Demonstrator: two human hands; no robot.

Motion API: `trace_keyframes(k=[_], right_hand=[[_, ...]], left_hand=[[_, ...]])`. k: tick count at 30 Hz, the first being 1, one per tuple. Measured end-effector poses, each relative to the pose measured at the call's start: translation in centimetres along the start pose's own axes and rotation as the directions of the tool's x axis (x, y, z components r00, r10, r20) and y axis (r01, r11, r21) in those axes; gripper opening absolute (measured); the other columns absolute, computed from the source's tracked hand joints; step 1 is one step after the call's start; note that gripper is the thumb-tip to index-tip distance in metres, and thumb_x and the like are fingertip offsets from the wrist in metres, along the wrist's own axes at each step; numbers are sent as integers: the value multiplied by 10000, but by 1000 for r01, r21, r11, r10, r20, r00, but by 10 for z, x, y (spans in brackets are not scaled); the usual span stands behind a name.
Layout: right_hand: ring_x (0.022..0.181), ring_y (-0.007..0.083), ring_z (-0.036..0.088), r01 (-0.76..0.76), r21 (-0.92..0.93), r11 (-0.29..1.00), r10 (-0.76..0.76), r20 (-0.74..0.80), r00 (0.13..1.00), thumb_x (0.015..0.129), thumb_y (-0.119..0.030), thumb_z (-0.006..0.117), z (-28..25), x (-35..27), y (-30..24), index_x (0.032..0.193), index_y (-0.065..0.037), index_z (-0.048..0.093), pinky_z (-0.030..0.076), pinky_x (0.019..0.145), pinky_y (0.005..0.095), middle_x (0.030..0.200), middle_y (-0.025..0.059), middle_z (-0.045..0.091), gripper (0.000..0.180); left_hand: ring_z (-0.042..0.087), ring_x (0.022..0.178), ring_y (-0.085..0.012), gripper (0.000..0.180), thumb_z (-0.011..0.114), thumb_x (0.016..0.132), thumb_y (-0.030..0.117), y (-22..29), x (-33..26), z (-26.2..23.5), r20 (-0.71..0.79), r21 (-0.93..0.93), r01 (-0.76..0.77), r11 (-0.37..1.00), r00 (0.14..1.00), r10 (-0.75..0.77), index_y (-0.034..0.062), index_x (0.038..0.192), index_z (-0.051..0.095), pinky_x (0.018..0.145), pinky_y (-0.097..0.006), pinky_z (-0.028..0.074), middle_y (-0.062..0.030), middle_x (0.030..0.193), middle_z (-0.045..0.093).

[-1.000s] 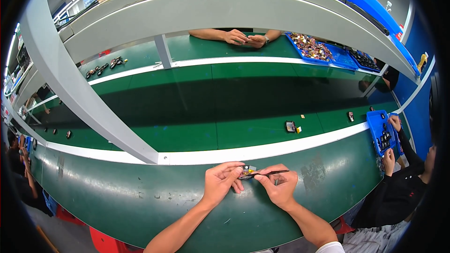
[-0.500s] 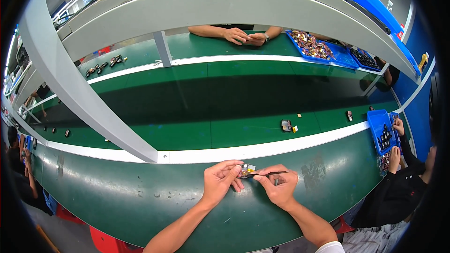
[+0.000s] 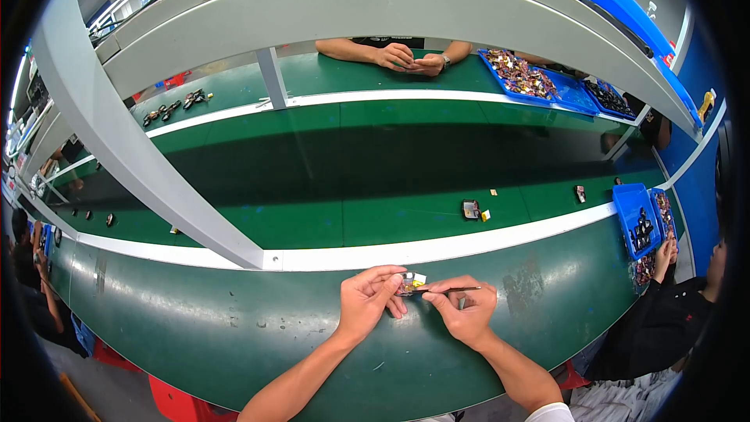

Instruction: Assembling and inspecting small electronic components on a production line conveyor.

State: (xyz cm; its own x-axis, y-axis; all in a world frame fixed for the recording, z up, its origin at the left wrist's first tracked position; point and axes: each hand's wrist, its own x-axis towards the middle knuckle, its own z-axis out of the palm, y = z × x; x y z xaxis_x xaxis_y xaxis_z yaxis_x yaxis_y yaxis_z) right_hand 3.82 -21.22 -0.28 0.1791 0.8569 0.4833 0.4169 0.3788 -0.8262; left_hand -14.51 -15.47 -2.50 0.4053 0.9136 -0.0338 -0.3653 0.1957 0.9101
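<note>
Above the near green bench, my left hand [image 3: 364, 303] pinches a small electronic part [image 3: 407, 284] with a clear-looking body and a yellow and white tab. My right hand [image 3: 469, 312] grips slim black tweezers [image 3: 462, 289] between thumb and fingers. Their working end reaches left to the part, and the other end sticks out past my knuckles. Both hands are close together, fingers closed. My fingers cover some of the part, and its finer details are too small to make out.
Beyond a white rail [image 3: 344, 259] lies a green conveyor belt [image 3: 305, 219] carrying a small dark case [image 3: 470, 209] and other pieces. A grey post [image 3: 156, 164] slants at left. Blue trays [image 3: 631, 215] stand beside a co-worker at right; another co-worker's hands [image 3: 410, 60] rest opposite.
The small pieces on the belt have shifted slightly left. The co-worker at right has drawn both hands together beside the trays. My own hands have hardly moved.
</note>
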Motion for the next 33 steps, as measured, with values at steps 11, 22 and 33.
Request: trace_keyframes(k=[11,22,33], right_hand=[[441,10,455,-42,-7,999,42,1,999,764,18,836,-1,0,-2,771,19,738,287,424,201,844,69,767,98],[446,5,457,-50,-1,999,50,12,999,773,14,833,-1,-2,1,798,18,742,284,422,199,839,66,762,95],[443,4,458,-26,-10,1000,27,42,999,771,15,831,-3,0,3,784,16,734,281,421,196,849,64,764,99]], left_hand=[[676,605,-168,221,616,1009,62,-1,-1,1,-15,27,-1,1000,1000,2,-77,1175,655,505,-269,546,-132,825,706],[678,612,-166,220,615,1010,65,-2,-1,2,-24,22,-17,1000,1000,18,-71,1177,661,515,-268,550,-117,831,698],[679,609,-161,220,606,1018,82,-2,-1,-1,-26,27,3,1000,1000,-2,-70,1163,670,506,-260,543,-111,827,695]])
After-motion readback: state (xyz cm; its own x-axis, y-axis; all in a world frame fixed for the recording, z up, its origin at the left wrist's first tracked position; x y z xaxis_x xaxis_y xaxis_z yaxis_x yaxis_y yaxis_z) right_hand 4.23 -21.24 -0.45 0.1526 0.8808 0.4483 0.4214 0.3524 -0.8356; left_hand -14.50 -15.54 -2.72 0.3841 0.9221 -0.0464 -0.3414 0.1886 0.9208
